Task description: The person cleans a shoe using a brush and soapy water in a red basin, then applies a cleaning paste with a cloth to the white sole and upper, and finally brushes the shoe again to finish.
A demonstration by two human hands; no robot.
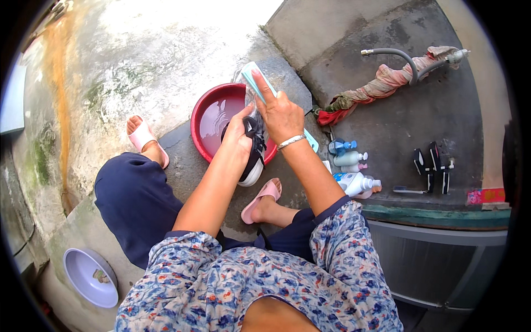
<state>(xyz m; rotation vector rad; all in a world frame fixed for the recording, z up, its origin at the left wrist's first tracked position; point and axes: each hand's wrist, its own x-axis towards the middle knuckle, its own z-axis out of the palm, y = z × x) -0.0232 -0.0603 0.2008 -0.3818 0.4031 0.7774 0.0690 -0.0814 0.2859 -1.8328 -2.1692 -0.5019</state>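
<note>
A black shoe with a white sole is gripped in my left hand, held tilted over the near right side of a red basin. Water fills the basin's bottom and shows ripples. My right hand is closed around a long light-blue scrub brush, its index finger stretched along the back. The brush's pale bristles face the shoe's upper part. Where bristles and shoe meet is partly hidden by my hands, so contact there cannot be made out.
On the right stand several bottles, near a toothbrush-like brush and black-and-white strips. A cloth-wrapped hose lies farther off. Behind at left sits a lavender basin. My feet in pink slippers flank the red basin.
</note>
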